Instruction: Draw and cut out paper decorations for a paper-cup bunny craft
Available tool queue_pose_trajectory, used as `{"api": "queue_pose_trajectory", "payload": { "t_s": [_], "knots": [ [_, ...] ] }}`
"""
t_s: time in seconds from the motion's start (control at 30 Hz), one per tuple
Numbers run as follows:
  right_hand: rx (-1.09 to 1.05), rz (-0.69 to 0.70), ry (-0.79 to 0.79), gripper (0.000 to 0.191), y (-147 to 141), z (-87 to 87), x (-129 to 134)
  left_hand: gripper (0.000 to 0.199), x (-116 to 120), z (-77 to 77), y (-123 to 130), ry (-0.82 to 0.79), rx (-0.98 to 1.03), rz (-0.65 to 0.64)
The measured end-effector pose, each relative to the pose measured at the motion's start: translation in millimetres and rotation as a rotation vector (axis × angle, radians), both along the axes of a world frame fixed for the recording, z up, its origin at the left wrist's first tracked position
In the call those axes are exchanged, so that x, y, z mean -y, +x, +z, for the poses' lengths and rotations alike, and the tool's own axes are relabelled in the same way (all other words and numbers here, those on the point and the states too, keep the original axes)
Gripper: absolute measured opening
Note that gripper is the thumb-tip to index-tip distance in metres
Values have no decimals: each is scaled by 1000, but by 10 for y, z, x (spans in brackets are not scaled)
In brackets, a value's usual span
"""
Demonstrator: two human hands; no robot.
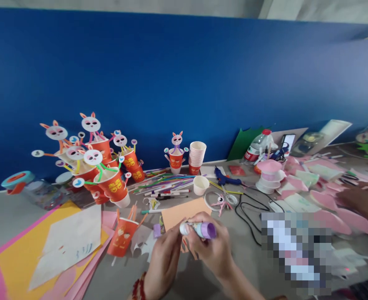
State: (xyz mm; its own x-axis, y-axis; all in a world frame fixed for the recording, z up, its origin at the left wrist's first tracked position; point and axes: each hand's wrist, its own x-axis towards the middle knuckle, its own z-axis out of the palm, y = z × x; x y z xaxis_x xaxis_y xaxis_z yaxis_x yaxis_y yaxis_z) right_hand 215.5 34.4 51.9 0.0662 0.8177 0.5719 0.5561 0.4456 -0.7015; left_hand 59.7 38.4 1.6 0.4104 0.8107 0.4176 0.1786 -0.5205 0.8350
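Note:
My right hand [213, 248] is closed round a glue stick [199, 229] with a pale body and a purple end, held tilted above the table. Right beside it, at the glue stick's white end, my left hand [167, 256] has its fingers pressed together; whatever they pinch is hidden. Beneath both hands lies a sheet of peach paper [174, 212], with cut-out gaps at its near edge. A small purple cap [157, 230] rests just left of my left hand. Further left, an orange-red paper cup [123, 237] with orange strips leans on the table.
Rabbit-faced cup figures [109, 185] crowd the back left. Pens and pipe cleaners [168, 183], stacked cups [197, 154], a blue glue gun [226, 178] and a black cord [243, 204] lie ahead. Coloured paper sheets [18, 250] cover the left. At right, another person's hand [359, 204] is among pink pieces.

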Motion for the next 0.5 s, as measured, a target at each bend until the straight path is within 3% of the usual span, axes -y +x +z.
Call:
{"api": "queue_pose_trajectory", "payload": {
  "t_s": [0.13, 0.23, 0.3, 0.4, 0.5],
  "knots": [
    [-82, -118, 20, 8, 229, -54, -40, 39, -41, -123, -35, -100, 59, 92],
    [-402, -233, 6, 16, 468, -181, -43, 41, -111, -243, -95, -220, 190, 215],
    [-694, -239, -169, 24, 572, -297, -32, 44, -142, -303, -144, -349, 326, 257],
    [-1130, -130, -462, 41, 587, -493, -3, 47, -126, -375, -222, -608, 538, 240],
    [-1366, -42, -691, 49, 480, -659, 21, 45, -48, -440, -286, -860, 681, 180]
  ]
}}
